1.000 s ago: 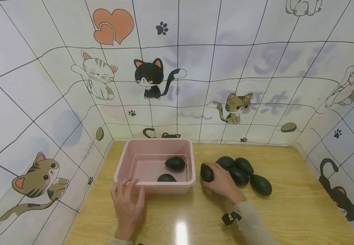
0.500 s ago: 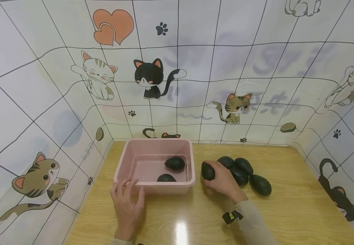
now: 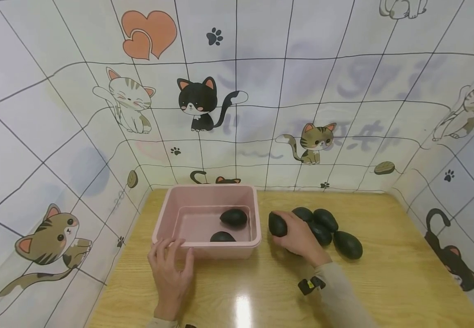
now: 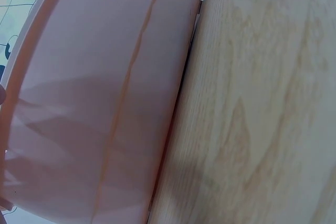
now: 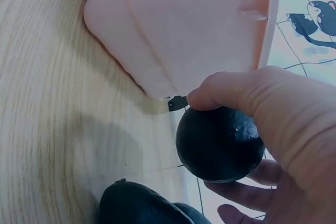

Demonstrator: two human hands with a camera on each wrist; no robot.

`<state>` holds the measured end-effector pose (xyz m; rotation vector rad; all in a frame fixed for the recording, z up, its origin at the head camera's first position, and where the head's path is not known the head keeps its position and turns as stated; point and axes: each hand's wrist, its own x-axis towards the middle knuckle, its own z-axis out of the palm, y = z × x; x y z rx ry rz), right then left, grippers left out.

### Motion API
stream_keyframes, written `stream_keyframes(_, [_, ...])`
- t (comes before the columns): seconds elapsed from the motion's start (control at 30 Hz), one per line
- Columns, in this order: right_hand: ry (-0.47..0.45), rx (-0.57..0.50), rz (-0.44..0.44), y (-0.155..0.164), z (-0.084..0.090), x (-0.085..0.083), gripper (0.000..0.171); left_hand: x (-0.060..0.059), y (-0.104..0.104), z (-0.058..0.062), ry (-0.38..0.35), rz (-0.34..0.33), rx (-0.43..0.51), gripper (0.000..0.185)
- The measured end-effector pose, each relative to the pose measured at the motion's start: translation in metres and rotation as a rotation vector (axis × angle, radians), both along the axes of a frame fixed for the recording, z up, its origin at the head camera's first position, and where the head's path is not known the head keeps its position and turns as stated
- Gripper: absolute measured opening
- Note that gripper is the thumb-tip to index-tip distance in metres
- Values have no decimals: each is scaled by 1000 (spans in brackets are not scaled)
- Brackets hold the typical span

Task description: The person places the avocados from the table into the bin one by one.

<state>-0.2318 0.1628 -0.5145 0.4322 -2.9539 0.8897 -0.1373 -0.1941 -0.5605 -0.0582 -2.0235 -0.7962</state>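
Note:
My right hand [image 3: 296,237] grips a dark avocado [image 3: 277,224], just right of the pink tub [image 3: 204,249] and lifted a little off the wooden table; in the right wrist view the fingers curl round the avocado [image 5: 219,144] beside the tub's wall [image 5: 178,30]. Two avocados [image 3: 234,217] [image 3: 222,237] lie inside the tub. My left hand [image 3: 170,269] rests with spread fingers on the tub's front rim. The left wrist view shows only the tub's pink side [image 4: 94,103] and the table.
Several more dark avocados [image 3: 347,244] lie in a pile on the table [image 3: 384,273] right of my right hand. Walls papered with cartoon cats close in the table at the back and both sides.
My right hand has raised the avocado slightly and brought it a little toward the tub. The left hand has stayed on the rim.

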Motion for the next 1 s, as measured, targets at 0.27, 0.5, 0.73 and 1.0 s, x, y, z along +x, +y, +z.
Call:
stream_keyframes(0.27, [-3, -26, 7, 1, 4, 0, 77, 0, 0, -2, 6, 0, 5, 31])
stream_keyframes(0.5, [5, -43, 11, 0, 9, -1, 79, 0, 0, 0, 12, -4, 11, 31])
stream_keyframes(0.73, [12, -48, 8, -1, 14, 1, 80, 1, 0, 1, -2, 1, -6, 29])
stream_keyframes(1.0, [30, -40, 13, -4, 19, 3, 80, 1, -1, 0, -3, 10, -15, 30])
